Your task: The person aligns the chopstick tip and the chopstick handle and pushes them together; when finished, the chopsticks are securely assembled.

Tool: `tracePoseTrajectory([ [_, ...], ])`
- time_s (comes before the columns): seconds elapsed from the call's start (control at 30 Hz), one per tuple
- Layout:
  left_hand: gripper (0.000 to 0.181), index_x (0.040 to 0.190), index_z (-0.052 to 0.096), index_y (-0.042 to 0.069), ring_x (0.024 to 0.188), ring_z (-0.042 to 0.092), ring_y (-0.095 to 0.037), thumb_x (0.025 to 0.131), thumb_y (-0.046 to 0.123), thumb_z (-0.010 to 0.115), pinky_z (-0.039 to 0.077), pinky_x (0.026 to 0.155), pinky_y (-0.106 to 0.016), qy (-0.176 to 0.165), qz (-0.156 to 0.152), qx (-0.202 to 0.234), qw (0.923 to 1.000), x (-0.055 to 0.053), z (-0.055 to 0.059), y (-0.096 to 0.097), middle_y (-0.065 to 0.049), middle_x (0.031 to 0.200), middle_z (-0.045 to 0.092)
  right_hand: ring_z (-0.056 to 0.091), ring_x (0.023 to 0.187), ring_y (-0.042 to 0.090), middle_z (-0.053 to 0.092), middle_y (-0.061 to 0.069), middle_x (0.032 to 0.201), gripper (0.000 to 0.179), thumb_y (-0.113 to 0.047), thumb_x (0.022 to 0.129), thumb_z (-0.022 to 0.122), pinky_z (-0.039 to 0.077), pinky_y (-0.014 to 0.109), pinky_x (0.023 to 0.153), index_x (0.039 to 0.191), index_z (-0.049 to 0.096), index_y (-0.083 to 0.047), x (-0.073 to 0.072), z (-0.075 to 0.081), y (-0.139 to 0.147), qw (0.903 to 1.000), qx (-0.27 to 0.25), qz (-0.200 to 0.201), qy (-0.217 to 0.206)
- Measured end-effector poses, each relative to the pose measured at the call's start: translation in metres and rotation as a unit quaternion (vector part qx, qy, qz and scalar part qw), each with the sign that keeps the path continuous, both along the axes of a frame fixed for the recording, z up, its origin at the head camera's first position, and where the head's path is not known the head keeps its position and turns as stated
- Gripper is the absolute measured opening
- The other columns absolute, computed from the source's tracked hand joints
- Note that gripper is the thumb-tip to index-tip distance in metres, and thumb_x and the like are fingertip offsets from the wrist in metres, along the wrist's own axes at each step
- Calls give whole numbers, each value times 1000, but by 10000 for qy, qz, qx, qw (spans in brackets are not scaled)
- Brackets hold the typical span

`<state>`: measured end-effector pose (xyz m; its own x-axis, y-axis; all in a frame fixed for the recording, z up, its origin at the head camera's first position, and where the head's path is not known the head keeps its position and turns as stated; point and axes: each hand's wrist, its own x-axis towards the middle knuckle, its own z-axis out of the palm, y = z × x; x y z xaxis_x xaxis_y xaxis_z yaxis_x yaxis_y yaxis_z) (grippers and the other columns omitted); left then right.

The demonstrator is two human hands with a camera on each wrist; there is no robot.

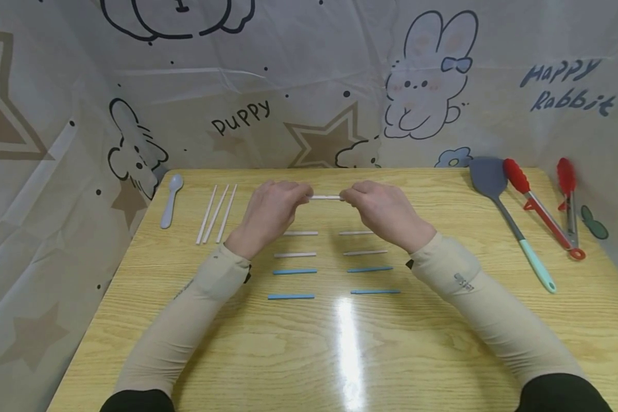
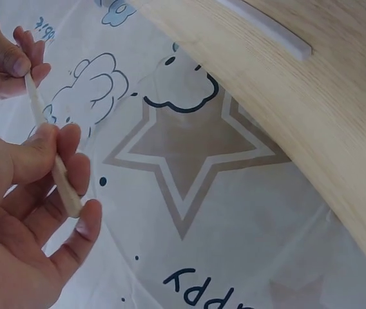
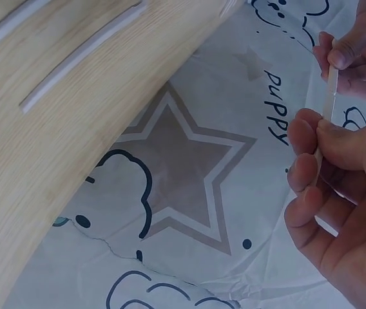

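Observation:
A thin white stick [image 1: 325,197] spans the gap between the two hands above the far part of the table. My left hand [image 1: 275,210] pinches its left end between thumb and fingers; in the left wrist view the tip of the stick [image 2: 71,203] sticks out past the fingers. At the other end, my right hand [image 1: 386,212] pinches it the same way, seen close up in the right wrist view, where the stick [image 3: 330,96] runs between both hands. Below the hands lie short white pieces [image 1: 295,255] and short blue pieces [image 1: 290,296] in two columns.
Three long white sticks [image 1: 216,214] and a light spoon [image 1: 170,200] lie at the left of the wooden table [image 1: 288,355]. On the right are a grey spatula [image 1: 510,214] with a mint handle and red-tipped tongs [image 1: 546,217]. A printed cloth [image 1: 309,74] hangs behind.

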<state>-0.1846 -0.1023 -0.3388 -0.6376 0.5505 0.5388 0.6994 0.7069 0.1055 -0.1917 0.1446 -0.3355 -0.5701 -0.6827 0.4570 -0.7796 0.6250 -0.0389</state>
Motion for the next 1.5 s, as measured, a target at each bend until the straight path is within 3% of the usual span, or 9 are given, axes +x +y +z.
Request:
tracePoseTrajectory([
  [0.3,6,97,71,5,53,51,-13,92,5,69,34,48,-27,332,-112,89,9993,2,-2,1,-7,80,72,66,67,22,70,6,85,22,11,86,68,48,31,45,100,73,-4,3,0,-2,9998,-185,0,102],
  [0.7,7,90,72,5,48,44,-12,87,-1,72,31,47,-27,484,-94,139,9987,3,-2,5,-6,69,69,56,55,18,70,5,83,39,21,77,58,36,27,37,101,74,-5,6,4,-5,9995,-117,-157,242],
  [0.83,9,87,73,4,47,42,-11,86,-5,71,38,50,-27,510,-68,135,9986,5,-1,6,-5,64,67,50,52,16,68,5,78,41,23,77,56,34,26,37,101,75,-5,6,5,-5,9994,-106,-141,287],
  [1.03,16,88,73,1,52,54,-15,84,-14,68,53,64,-33,446,-294,323,9980,7,-1,6,-7,64,66,46,51,14,66,4,74,41,23,77,55,32,25,37,100,75,-5,9,5,-6,9989,-146,-156,415],
  [1.17,23,89,72,-1,60,63,-20,81,-21,64,56,71,-37,387,-450,449,9972,8,-1,5,-10,70,69,41,49,13,62,3,69,41,23,76,53,30,26,36,97,74,-5,10,6,-6,9983,-159,-105,555],
  [1.5,24,92,71,-4,63,66,-22,80,-22,63,56,71,-36,419,-481,631,9960,8,-2,5,-13,76,71,37,46,12,61,2,67,43,24,72,51,25,26,35,94,75,-5,5,5,-8,9963,-263,64,812],
])
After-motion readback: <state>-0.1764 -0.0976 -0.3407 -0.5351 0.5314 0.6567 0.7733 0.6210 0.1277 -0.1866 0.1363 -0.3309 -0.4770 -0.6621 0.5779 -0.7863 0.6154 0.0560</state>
